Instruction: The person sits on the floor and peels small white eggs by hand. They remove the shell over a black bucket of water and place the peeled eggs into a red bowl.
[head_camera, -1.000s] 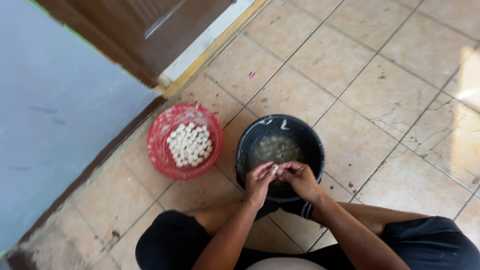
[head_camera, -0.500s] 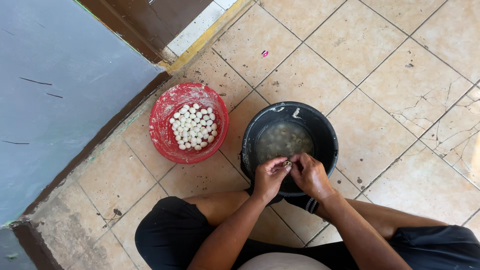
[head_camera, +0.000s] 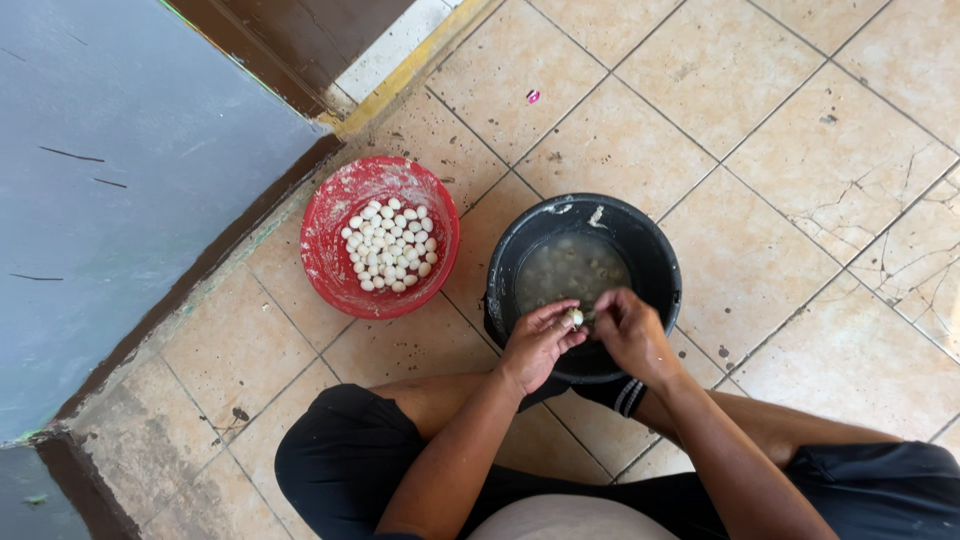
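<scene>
Looks steeply down from the head onto a tiled floor (head_camera: 760, 150), at seated height (a single view, nothing shared), facing forward over knees toward a black bucket (head_camera: 650, 250) and wall corner.

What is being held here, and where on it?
A small pale egg, pinched at its sides between the fingertips of the left hand and right hand, over the black bucket.

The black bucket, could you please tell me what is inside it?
The black bucket holds cloudy water with small pale pieces in it. The hands, left hand and right hand, cover its near side, so what lies beneath them is hidden.
</scene>
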